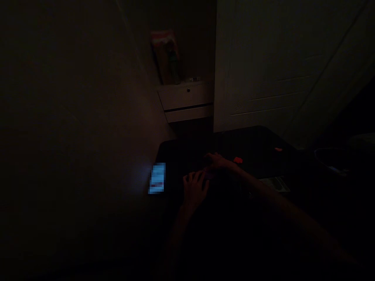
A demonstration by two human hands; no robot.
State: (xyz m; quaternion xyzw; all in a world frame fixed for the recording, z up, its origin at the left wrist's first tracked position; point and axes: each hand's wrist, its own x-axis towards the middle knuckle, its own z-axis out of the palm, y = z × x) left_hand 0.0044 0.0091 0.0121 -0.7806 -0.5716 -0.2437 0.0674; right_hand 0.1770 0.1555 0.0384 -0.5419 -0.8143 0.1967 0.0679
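in the head view, a dim purplish thing point(208, 174) is seen where the two hands come close together, over the dark table point(175, 156). the left hand point(195, 189) is held palm down, with its fingers spread and bent, and the near side of the thing is met or nearly met by the fingertips. the right hand point(216, 160) is placed just beyond, curled across the far side. whether the thing is clamped by either hand, or only touched, cannot be told in so little light.

the step in hand is judged to be close two-handed handling of this thing at the tabletop, though its exact form cannot be made out. for any further move there, a light hold by one hand and small, careful finger work by the other seem to be called for, since little can be checked by eye.

to the left of the hands, a glowing blue rectangle point(157, 178) is seen at the table's edge. a small red piece point(238, 160) is seen beyond the right forearm, and another red scrap point(278, 149) lies farther right. a flat printed sheet point(283, 185) is partly hidden by the same forearm.
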